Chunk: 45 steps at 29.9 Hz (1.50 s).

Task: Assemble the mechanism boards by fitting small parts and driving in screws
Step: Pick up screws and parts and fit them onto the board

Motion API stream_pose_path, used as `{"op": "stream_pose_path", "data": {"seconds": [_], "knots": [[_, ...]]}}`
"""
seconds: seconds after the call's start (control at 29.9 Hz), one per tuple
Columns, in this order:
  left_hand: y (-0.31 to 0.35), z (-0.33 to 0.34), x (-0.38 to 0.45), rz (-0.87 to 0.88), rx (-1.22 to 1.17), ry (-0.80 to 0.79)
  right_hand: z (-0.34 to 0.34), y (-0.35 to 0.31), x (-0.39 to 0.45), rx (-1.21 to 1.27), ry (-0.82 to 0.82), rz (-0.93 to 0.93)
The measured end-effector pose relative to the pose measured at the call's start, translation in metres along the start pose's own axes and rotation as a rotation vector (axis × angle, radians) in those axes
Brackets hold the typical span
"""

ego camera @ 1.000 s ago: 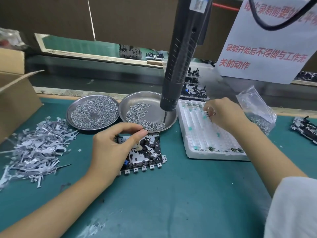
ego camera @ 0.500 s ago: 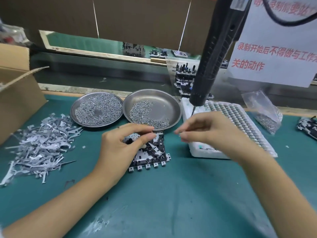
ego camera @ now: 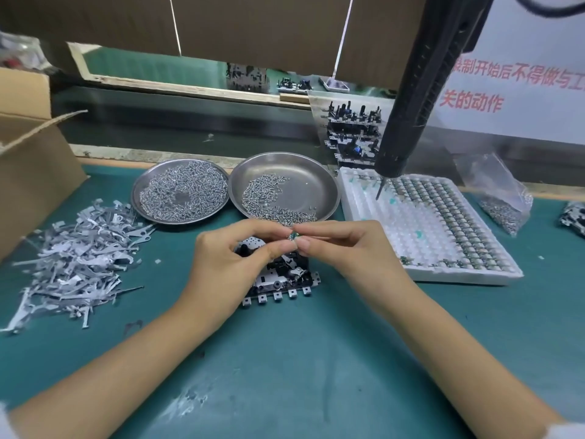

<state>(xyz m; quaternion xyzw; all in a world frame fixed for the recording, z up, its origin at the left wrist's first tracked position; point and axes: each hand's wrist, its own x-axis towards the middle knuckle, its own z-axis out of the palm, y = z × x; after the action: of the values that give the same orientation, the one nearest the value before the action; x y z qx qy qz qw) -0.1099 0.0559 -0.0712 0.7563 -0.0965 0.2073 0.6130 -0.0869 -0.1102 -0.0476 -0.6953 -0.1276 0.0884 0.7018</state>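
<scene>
A black and silver mechanism board (ego camera: pixel 281 282) lies on the green mat, partly hidden under my hands. Above it my left hand (ego camera: pixel 228 264) and my right hand (ego camera: pixel 345 251) meet fingertip to fingertip and together pinch one small metal part (ego camera: pixel 292 236) with a green spot. A white foam tray (ego camera: pixel 421 229) of such small parts sits to the right. Two steel dishes hold screws: a full one (ego camera: pixel 180 191) and a half-filled one (ego camera: pixel 285 188). A black electric screwdriver (ego camera: pixel 411 99) hangs over the tray with its bit pointing down.
A heap of thin grey metal strips (ego camera: pixel 76 261) covers the mat at left, beside a cardboard box (ego camera: pixel 28 166). A clear bag of screws (ego camera: pixel 497 198) lies at right, another board (ego camera: pixel 573 217) at the right edge. Stacked boards (ego camera: pixel 351 131) stand behind the tray.
My right hand came from the foam tray to the middle with a small part. My left hand lifted off the board and now pinches the part too. The view shifted left.
</scene>
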Motion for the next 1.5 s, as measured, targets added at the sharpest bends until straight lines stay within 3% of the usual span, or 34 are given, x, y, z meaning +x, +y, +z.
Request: {"op": "stream_pose_path", "data": {"seconds": [0.47,0.67,0.94,1.07,1.24,1.5], "knots": [[0.000,-0.001,0.002,0.032,0.021,-0.062,0.002,0.005,-0.002,-0.024,0.000,-0.060],[0.006,-0.006,0.004,0.184,0.182,-0.030,0.004,0.004,-0.003,-0.126,-0.044,-0.159],[0.014,-0.024,0.007,0.307,0.428,-0.148,0.008,0.008,-0.006,-0.288,-0.050,-0.314],[0.009,-0.032,-0.003,0.255,0.411,-0.181,0.014,0.015,-0.009,-0.453,-0.036,-0.374],[-0.003,-0.050,-0.004,0.024,0.179,-0.060,0.020,0.028,-0.010,-0.714,-0.073,-0.578],[-0.007,-0.051,-0.009,-0.018,0.176,-0.037,0.021,0.035,-0.008,-0.850,-0.056,-0.696]]}}
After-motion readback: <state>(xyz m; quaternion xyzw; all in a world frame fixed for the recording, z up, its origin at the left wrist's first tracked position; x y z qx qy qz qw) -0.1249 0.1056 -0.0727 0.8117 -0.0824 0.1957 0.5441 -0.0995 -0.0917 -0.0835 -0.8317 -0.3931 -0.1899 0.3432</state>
